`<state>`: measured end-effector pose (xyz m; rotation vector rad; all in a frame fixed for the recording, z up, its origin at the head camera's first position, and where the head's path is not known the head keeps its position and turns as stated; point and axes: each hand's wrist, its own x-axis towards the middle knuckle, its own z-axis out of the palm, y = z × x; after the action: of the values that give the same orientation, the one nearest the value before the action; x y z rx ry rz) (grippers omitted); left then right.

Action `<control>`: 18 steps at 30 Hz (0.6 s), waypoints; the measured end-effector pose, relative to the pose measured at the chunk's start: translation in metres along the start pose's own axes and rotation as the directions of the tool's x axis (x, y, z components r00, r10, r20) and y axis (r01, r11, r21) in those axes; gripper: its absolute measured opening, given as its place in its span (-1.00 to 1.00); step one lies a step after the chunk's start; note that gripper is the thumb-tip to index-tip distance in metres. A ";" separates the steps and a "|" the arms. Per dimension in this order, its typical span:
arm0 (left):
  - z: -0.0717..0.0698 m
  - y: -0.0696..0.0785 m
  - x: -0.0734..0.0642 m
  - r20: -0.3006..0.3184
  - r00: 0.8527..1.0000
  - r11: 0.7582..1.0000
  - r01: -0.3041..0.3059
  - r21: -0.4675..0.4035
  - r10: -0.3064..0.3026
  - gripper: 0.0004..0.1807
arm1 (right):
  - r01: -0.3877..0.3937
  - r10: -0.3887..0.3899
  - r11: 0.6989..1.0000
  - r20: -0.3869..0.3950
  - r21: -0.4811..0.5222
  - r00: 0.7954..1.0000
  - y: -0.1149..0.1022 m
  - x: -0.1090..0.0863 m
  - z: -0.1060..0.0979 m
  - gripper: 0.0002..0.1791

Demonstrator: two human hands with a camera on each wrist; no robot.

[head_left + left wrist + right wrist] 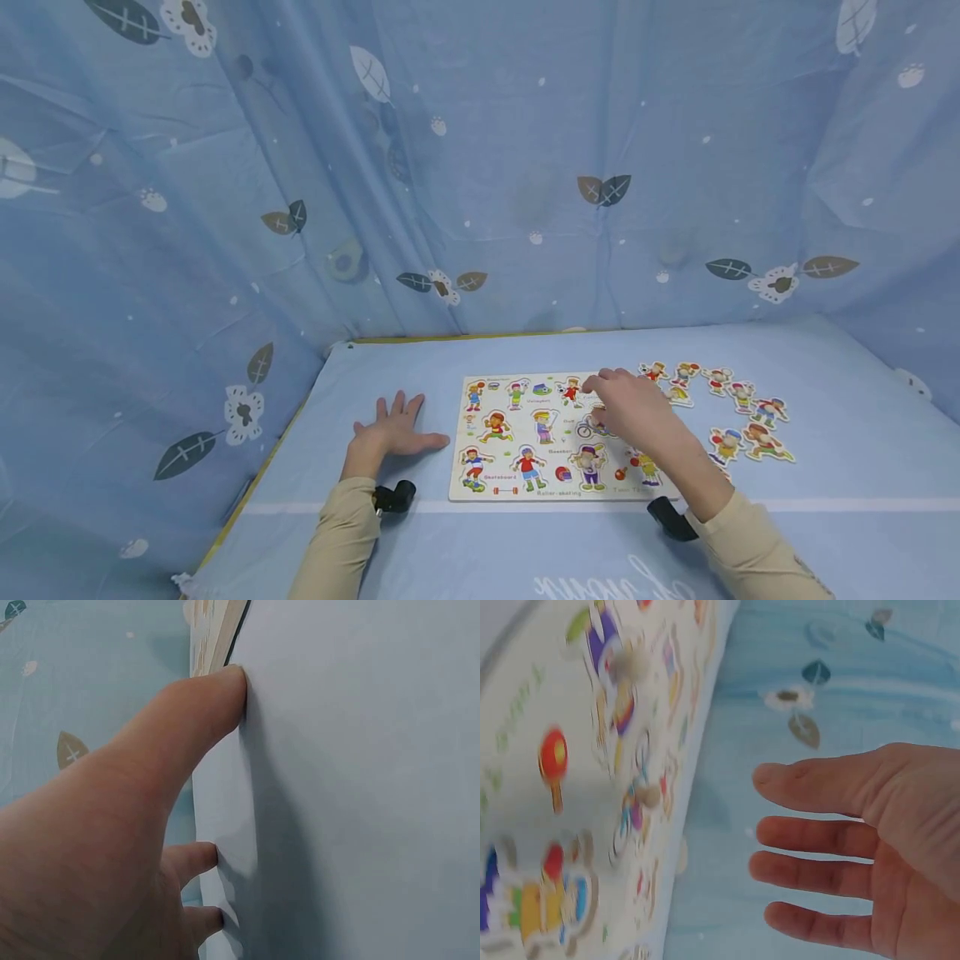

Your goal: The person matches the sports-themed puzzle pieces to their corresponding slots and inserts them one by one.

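A white wooden puzzle board [517, 429] printed with sports figures lies flat on the table. My left hand [393, 433] rests on the cloth beside its left edge, fingers spread. In the left wrist view the thumb of that hand [127, 787] reaches near the board's edge [217, 637]; whether they touch, I cannot tell. Over the board's right part hovers my right hand [637, 408], and the right wrist view shows that hand [900, 847] with loosely extended fingers and nothing in them. Beneath it are a bicycle piece [634, 814] with a round knob and a table tennis piece [547, 904].
Several loose figure pieces lie in an arc right of the board, among them a runner [767, 443] and a blue-capped figure [768, 411]. Pale blue cloth covers the table [420, 542]. A patterned blue curtain [510, 183] hangs behind and to the left.
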<state>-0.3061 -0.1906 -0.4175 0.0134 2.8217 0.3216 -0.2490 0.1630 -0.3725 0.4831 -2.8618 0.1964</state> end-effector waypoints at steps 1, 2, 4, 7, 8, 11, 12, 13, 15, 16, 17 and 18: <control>0.000 0.000 0.000 -0.002 1.000 1.000 0.000 0.001 0.000 0.16 | -0.011 0.011 1.000 -0.008 0.015 1.000 0.004 0.001 -0.002 -0.65; 0.000 -0.001 0.000 -0.003 1.000 1.000 0.000 0.003 0.000 0.16 | -0.019 0.020 0.999 -0.019 0.032 1.000 0.008 0.001 -0.003 -0.65; 0.001 -0.001 0.001 -0.005 1.000 1.000 0.000 0.008 0.000 0.16 | -0.041 0.043 0.997 -0.036 0.062 0.998 0.018 0.002 -0.006 -0.65; 0.001 0.000 0.001 -0.005 1.000 1.000 0.003 0.010 -0.003 0.16 | -0.082 0.087 0.991 -0.046 0.107 0.995 0.036 0.001 -0.009 -0.66; 0.001 0.000 0.001 -0.005 1.000 1.000 0.005 0.011 -0.005 0.16 | -0.102 0.108 0.988 -0.041 0.118 0.993 0.042 0.001 -0.010 -0.65; 0.001 0.001 0.001 -0.005 1.000 1.000 0.008 0.009 -0.008 0.15 | -0.174 0.179 0.974 -0.020 0.146 0.984 0.061 0.000 -0.012 -0.62; 0.001 0.001 0.001 -0.006 1.000 1.000 0.008 0.010 -0.008 0.15 | -0.198 0.202 0.969 -0.012 0.151 0.979 0.067 0.000 -0.013 -0.61; 0.001 0.001 0.001 -0.005 1.000 1.000 0.009 0.011 -0.009 0.15 | -0.218 0.222 0.964 -0.008 0.153 0.975 0.072 0.000 -0.013 -0.60; 0.001 0.000 0.001 -0.003 1.000 1.000 0.012 0.012 -0.011 0.14 | -0.248 0.251 0.955 -0.001 0.161 0.968 0.082 0.000 -0.013 -0.59; 0.001 0.000 0.001 -0.002 1.000 1.000 0.013 0.013 -0.013 0.14 | -0.257 0.261 0.952 0.001 0.164 0.965 0.086 0.000 -0.013 -0.59; 0.001 0.000 0.001 -0.001 1.000 1.000 0.015 0.015 -0.015 0.13 | -0.263 0.266 0.951 0.002 0.165 0.964 0.090 0.000 -0.011 -0.59; 0.001 0.000 0.001 0.000 1.000 1.000 0.018 0.017 -0.018 0.13 | -0.270 0.273 0.948 0.004 0.169 0.962 0.093 0.000 -0.010 -0.59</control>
<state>-0.3067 -0.1909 -0.4188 -0.0077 2.8229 0.2933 -0.2784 0.2518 -0.3719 0.1106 -2.8961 0.4907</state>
